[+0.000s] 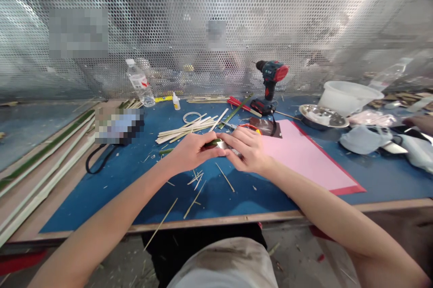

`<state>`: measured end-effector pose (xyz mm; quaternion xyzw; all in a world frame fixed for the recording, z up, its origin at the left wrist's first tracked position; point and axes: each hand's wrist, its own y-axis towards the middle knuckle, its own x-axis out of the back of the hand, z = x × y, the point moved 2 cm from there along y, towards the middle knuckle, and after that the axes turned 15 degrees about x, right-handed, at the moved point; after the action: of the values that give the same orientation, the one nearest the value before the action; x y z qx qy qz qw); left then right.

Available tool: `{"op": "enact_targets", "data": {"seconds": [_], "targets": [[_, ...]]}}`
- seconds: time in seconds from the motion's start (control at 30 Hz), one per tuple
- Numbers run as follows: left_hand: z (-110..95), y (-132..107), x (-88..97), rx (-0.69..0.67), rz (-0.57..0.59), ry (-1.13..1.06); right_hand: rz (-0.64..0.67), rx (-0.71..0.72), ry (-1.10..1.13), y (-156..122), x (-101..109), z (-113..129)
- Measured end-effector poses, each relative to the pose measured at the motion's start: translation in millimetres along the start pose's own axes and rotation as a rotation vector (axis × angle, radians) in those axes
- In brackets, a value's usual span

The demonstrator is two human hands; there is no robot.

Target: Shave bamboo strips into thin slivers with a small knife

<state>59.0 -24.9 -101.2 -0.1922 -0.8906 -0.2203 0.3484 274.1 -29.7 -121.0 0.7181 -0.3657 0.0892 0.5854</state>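
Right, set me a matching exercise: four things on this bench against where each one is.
Things:
1 cordless drill
2 plastic bottle
3 pink sheet
4 green strip

Places:
A flat on the blue mat, beside the right hand
B back left, by the mesh
C gripped in the left hand
D upright at the back, near the centre

Pairs: 1-D, 2-B, 3-A, 4-C.

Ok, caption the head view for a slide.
Left hand and right hand grip a green strip above the blue mat; cordless drill and pink sheet nearby.
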Motion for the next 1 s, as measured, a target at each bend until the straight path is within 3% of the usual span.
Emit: {"op": "enact_targets", "data": {"seconds": [0.23,0.47,0.73,1.0], "targets": [[1.0,0.5,0.7,0.035,-0.009,-0.002,-0.02,-0.024,-0.035,2.1,-2.1,2.4],[-3.4,0.2,-1.2,-0.025,-0.024,0.05,-0.053,-0.111,0.032,3.7,-3.6,0.5],[-5.8,-0.1,-2.8,-0.038,-0.132,0.098,-0.082,-0.27,0.157,4.0,-3.9,1.2],[-2.9,-1.3,-7.1,-0.083,-0.233,0.246,-0.058,-0.314,0.176,4.5,-5.2,-0.5]]}}
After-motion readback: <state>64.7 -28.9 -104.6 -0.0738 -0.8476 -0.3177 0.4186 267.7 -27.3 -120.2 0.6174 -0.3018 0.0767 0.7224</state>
